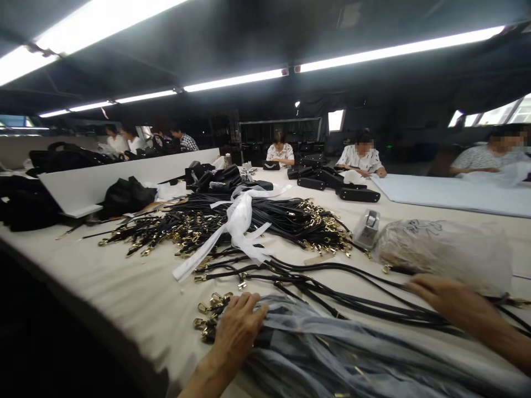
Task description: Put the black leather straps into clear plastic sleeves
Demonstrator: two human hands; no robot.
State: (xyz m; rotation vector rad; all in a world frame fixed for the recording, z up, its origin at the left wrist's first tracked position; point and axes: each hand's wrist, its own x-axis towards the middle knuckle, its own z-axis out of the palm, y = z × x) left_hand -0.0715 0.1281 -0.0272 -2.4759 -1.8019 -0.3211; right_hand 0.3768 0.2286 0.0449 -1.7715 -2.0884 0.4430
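Observation:
My left hand (pixel 240 323) lies with curled fingers over the end of a bundle of black straps wrapped in translucent sheeting (pixel 332 342). Gold clasps (pixel 204 323) stick out of the bundle just left of that hand. My right hand (pixel 443 298) is at the right, its fingers bent together over loose black straps (pixel 344 290); their undersides are hidden. These loose straps run across the table behind the bundle. Farther back lies a large pile of black straps with gold clasps (pixel 323 226), with torn white strips (pixel 240 218) on top.
A tape dispenser (pixel 368 228) and a filled plastic bag (pixel 443 251) stand beyond my right hand. Black bags (pixel 219 177) and black cases (pixel 327 179) lie farther back. A white partition (pixel 136 177) runs along the left. Several people sit across the table.

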